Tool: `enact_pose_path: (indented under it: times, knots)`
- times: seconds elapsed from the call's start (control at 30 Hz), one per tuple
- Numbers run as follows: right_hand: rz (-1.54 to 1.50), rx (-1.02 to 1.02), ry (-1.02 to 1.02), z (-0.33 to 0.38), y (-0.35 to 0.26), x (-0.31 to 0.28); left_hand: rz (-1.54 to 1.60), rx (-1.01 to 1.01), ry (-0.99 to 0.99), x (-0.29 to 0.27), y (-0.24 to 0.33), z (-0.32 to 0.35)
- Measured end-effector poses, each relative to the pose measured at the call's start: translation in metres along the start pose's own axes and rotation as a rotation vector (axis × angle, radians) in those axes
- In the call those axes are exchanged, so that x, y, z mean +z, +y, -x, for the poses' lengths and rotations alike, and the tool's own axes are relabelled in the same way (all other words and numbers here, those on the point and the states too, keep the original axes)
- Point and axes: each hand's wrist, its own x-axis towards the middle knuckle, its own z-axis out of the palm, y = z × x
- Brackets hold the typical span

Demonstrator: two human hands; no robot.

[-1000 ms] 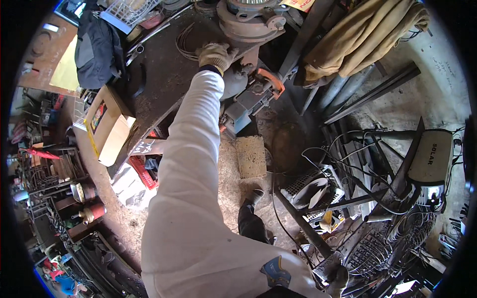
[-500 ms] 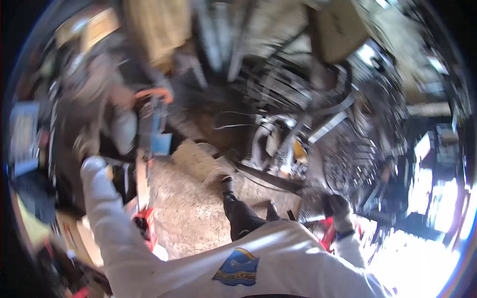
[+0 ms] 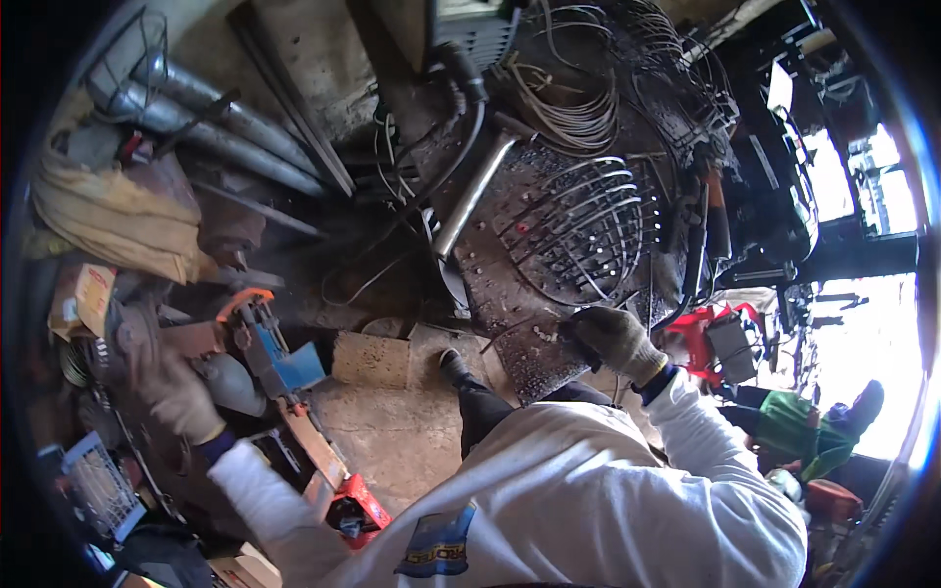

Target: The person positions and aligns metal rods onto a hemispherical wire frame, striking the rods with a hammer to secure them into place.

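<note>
Fingers [image 3: 594, 329] of gloved right hand [image 3: 618, 345] curling at surface [image 3: 487, 279]; cannot tell if gripping anything. Gloved left hand [image 3: 179, 400] showing blurred, finger state unclear, lying left of grey rounded housing [image 3: 233, 382]. Curved metal bars [image 3: 586, 230] resting on surface, just far of right hand; wire coil [image 3: 578, 122] lying farther. 1 person in green [image 3: 799, 423] appearing at right.

Head cam, left of the worn pair: fisheye, upright, looking steeply down past the shirt [image 3: 588, 500], which sits closest to the lens. Floor [image 3: 377, 431] below, farther off. Coverage reaches wall [image 3: 309, 39] at top, bright opening [image 3: 863, 338] at right; left hand [image 3: 183, 400] and right hand [image 3: 618, 341] both inside.
</note>
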Motion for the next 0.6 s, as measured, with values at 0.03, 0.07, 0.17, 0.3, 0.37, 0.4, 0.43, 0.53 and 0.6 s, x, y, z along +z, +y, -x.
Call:
enact_pose_path:
  times: [0.03, 0.07, 0.17, 0.3, 0.37, 0.4, 0.43, 0.53, 0.6]
  knots:
    - [0.025, -0.002, -0.019, -0.001, -0.006, 0.0, 0.37, 0.007, -0.138, -0.039, 0.086, -0.03]
    - [0.085, 0.06, -0.03, -0.002, -0.008, 0.001, 0.751, -0.035, -0.284, -0.071, 0.176, -0.058]
    - [0.057, 0.044, -0.065, 0.003, -0.006, -0.01, 1.191, 0.643, -0.121, -0.098, 0.363, -0.11]
    - [0.237, -0.246, -0.018, -0.001, 0.005, -0.012, 1.107, 0.966, -0.511, -0.084, 0.528, -0.156]
    - [0.29, -0.353, -0.005, -0.002, 0.013, -0.015, 0.723, 1.091, -0.518, -0.051, 0.591, -0.158]
    - [0.256, -0.369, -0.028, 0.002, 0.012, -0.017, 0.517, 1.198, -0.65, -0.053, 0.61, -0.158]
    - [0.222, -0.387, -0.053, 0.002, 0.014, -0.019, 0.296, 1.291, -0.777, -0.054, 0.624, -0.155]
    - [0.204, -0.388, -0.09, 0.001, 0.027, -0.026, 0.136, 1.24, -0.879, -0.049, 0.65, -0.144]
    - [0.198, -0.483, -0.125, -0.002, 0.034, -0.025, 0.226, 1.235, -0.874, -0.024, 0.644, -0.148]
